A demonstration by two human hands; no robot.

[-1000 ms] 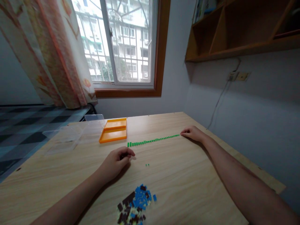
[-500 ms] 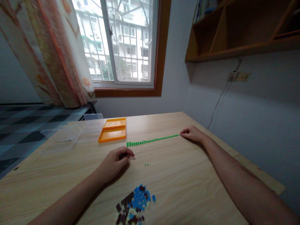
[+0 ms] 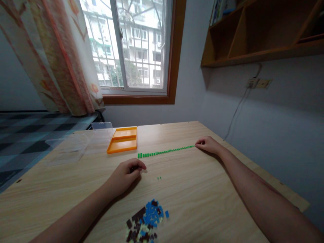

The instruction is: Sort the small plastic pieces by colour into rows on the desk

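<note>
Green row (image 3: pixel 165 151): right hand (image 3: pixel 208 144) pinched narrow at its right end, presumably for precision; contents unclear. Left hand (image 3: pixel 128 171) loosely parted near its left end, likely propped.

Green bricks (image 3: pixel 169 151) in one row

Whether the right hand (image 3: pixel 209 145) holds anything is too small to tell at its fingers (image 3: pixel 199 143). The counter (image 3: pixel 197 202) and brick pile (image 3: pixel 153 213) are cut off toward the near edge.

Home bedroom: flowered curtain (image 3: pixel 58 60), wall shelf (image 3: pixel 236 59), apparently checked bed (image 3: pixel 48 128).
</note>
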